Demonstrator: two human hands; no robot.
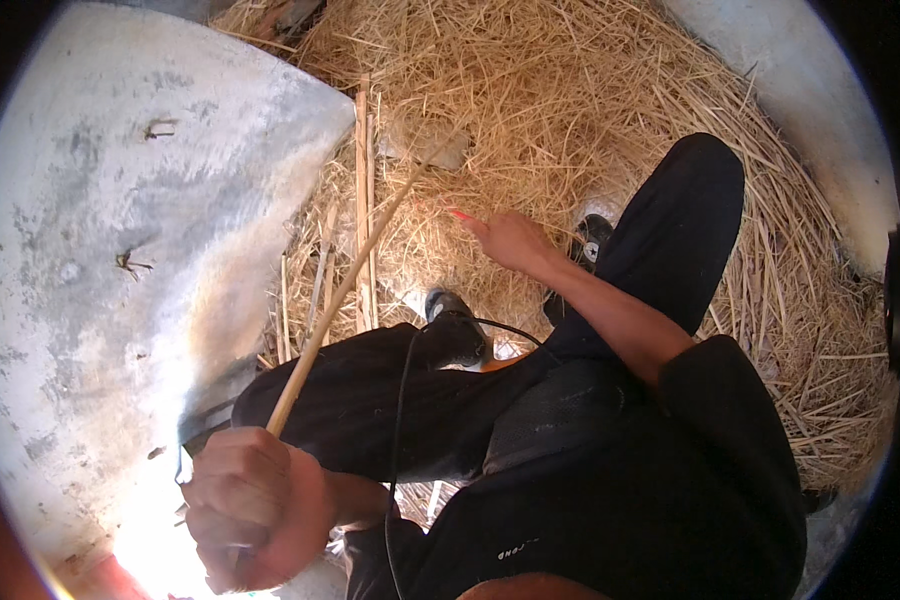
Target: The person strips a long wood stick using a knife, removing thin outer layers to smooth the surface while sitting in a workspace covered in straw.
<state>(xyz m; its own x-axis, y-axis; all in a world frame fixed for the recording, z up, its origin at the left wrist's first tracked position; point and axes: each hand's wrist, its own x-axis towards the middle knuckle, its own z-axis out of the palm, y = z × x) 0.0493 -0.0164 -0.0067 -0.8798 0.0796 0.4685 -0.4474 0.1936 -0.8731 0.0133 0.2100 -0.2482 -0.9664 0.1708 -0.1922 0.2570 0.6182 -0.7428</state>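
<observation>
Closed round the thick end of a long, pale wooden stick (345, 285) is my left hand (245, 500), at the lower left. The stick slants up and away to the right, its thin far end over the straw (570, 110). My right hand (515, 240) reaches forward from the right, low over the straw and near my right knee. Its fingers are closed on a small, thin red object (460, 214) whose kind I cannot make out. Only the object's red tip shows, pointing left, apart from the stick.
A stained whitish wall (100, 130) rises on the left, and another pale wall (810, 90) curves along the right. Flat split canes (362, 220) lie beside the stick. A pale flat patch (425, 143) shows amid the straw. A black cable (402, 400) crosses my lap above my dark shoes (458, 325).
</observation>
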